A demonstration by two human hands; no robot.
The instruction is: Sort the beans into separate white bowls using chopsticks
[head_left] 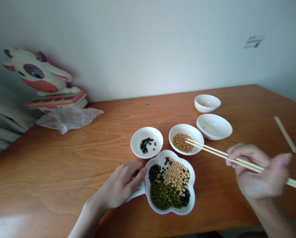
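My right hand (259, 168) is closed around a pair of wooden chopsticks (220, 152). Their tips are at the soybeans (182, 142) in a small white bowl (199, 149); no bean shows between them. My left hand (124, 181) has its fingers curled at the left rim and handle of a flower-shaped dish (193, 178), which it grips. In that dish lie pale soybeans (176, 175), green mung beans (163, 195) and black beans (154, 172), partly mixed. Just behind it, a second white bowl (134, 145) contains some black beans (146, 145).
Farther back stand two more white bowls, the nearer one (215, 127) with a dark speck, the other (207, 105) with a few small bits. A paper chopstick sleeve (286, 135) lies at right. A toy cow with keyboard (48, 79) and a plastic bag (68, 119) are at left.
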